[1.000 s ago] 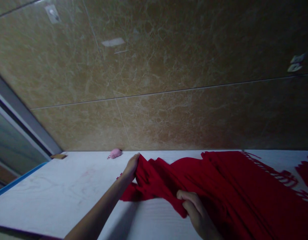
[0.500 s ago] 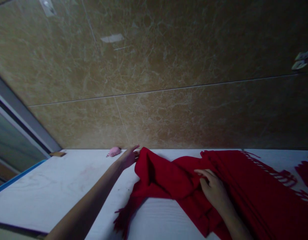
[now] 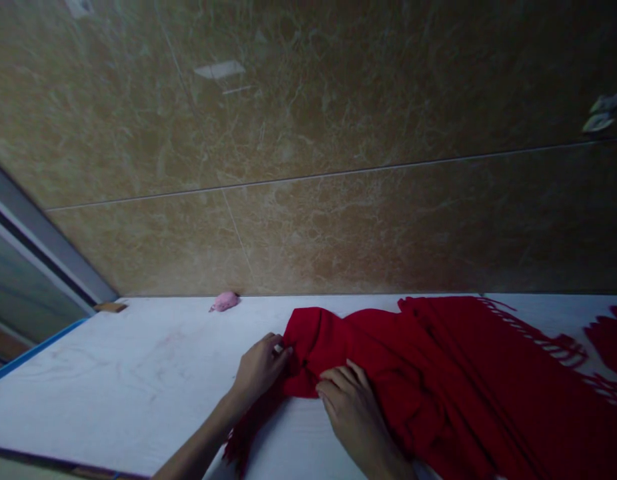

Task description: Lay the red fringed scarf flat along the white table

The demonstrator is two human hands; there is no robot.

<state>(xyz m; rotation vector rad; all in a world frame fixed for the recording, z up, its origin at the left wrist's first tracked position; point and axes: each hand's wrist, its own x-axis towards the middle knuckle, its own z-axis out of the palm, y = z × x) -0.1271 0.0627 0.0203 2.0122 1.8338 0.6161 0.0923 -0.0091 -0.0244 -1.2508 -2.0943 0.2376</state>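
The red scarf on the white table, probably light, soft and limp, is best held by its folded edges, where left hand and right hand rest, fingers bent, grip indeterminable.

Dimly lit, backed by a brown marble-patterned wall with pale joints, flanked left by a grey metal frame, fronted by a white wood-grained tabletop.
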